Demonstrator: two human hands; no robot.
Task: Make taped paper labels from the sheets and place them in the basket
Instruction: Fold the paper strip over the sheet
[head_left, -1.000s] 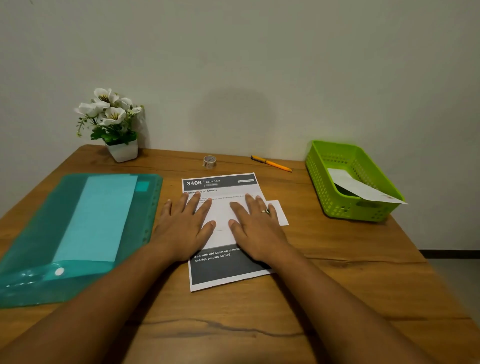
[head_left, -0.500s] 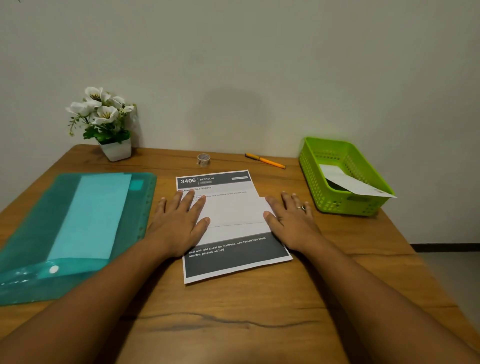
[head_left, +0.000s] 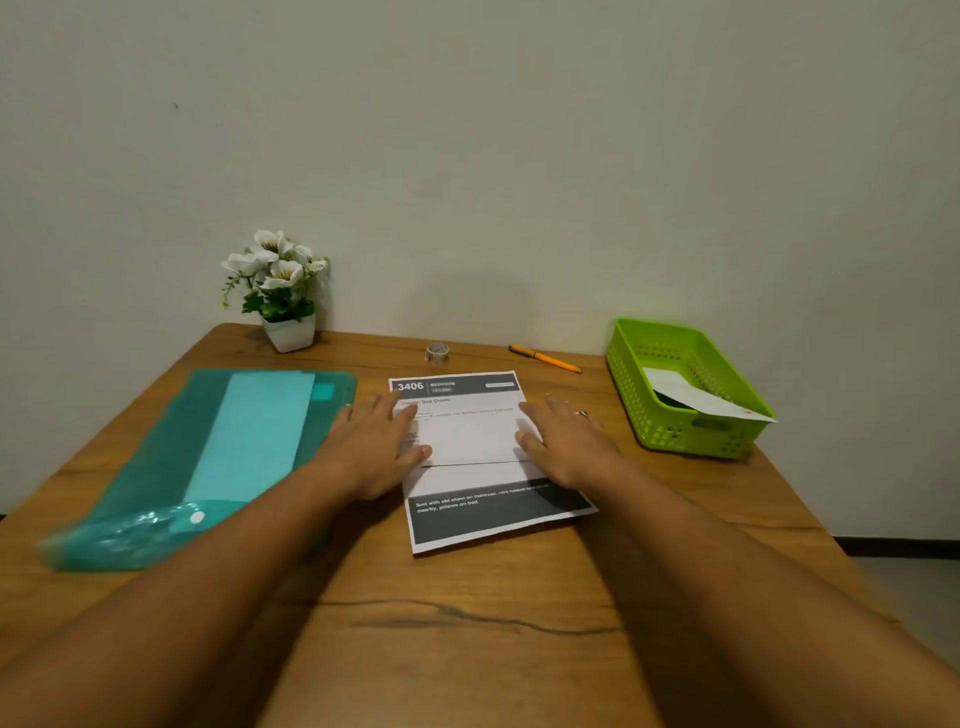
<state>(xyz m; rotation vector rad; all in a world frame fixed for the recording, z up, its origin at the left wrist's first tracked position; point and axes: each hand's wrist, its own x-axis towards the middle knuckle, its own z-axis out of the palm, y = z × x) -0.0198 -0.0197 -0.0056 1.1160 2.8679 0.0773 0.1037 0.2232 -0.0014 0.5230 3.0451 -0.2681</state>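
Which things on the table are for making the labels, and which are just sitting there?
For the job:
printed sheet, pressed flat by the left hand and right hand
tape roll
green basket, with a paper piece already inside
teal folder, holding more paper

Just sitting there:
flower pot
orange pen, maybe

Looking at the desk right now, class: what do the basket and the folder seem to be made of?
Basket: likely hard plastic, bright green, its walls pierced with moulded holes.
Folder: probably thin soft plastic, see-through teal, glossy and wrinkled at its near end, with paper showing through.
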